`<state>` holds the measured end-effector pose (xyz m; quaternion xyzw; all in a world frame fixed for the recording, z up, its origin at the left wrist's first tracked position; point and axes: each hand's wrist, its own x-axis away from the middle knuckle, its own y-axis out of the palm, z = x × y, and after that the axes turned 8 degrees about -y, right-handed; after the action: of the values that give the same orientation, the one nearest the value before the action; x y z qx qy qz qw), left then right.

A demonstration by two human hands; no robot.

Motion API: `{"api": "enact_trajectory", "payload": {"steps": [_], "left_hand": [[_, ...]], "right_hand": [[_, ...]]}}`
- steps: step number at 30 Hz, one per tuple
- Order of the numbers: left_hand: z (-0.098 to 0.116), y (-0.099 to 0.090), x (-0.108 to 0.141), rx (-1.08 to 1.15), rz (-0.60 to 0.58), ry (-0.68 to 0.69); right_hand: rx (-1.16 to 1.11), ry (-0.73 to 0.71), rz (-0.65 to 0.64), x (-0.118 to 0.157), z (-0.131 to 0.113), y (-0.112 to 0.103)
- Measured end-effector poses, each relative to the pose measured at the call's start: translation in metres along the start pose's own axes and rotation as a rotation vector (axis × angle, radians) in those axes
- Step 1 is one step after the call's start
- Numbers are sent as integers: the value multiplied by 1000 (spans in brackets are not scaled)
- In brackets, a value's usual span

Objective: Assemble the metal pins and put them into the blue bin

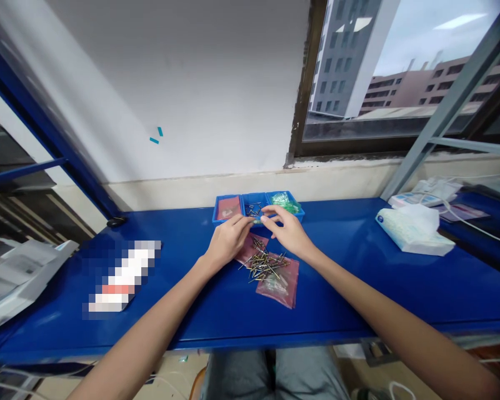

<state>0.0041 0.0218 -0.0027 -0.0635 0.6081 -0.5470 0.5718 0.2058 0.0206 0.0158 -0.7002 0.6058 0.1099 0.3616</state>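
My left hand (pixel 230 239) is closed, its fingertips pinched at the front edge of a blue three-part tray (pixel 215 211). A small greenish thing, too small to name, shows between both hands' fingertips. My right hand (pixel 286 226) faces it, thumb and forefinger curled towards that thing. Pink packets (pixel 228 208) lie in the tray's left compartment, thin metal pieces (pixel 253 210) in the middle one, and green clear packets (pixel 284 202) in the right one. Nearer me, a loose pile of metal rods (pixel 265 263) rests on pink bags (pixel 289 286) on the blue table (pixel 216 316).
A tissue box (pixel 416 233) stands at the right, with a white device and cables (pixel 416 199) behind it. A blurred white and red object (pixel 123 278) lies left; white equipment (pixel 23 272) sits at the far left. Metal frame posts rise at both sides.
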Motion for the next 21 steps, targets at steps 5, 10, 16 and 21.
{"api": "enact_trajectory", "payload": {"steps": [5,10,16,21], "left_hand": [[0,2,-1,108,24,-54],[4,0,0,237,-25,-40],[5,-6,0,95,-70,18],[6,-8,-1,44,-104,31]], "right_hand": [[138,-121,-92,4,-5,0],[320,-221,-21,-7,-1,-19],[436,-70,238,-51,15,-71],[590,36,257,-72,60,-90]]}}
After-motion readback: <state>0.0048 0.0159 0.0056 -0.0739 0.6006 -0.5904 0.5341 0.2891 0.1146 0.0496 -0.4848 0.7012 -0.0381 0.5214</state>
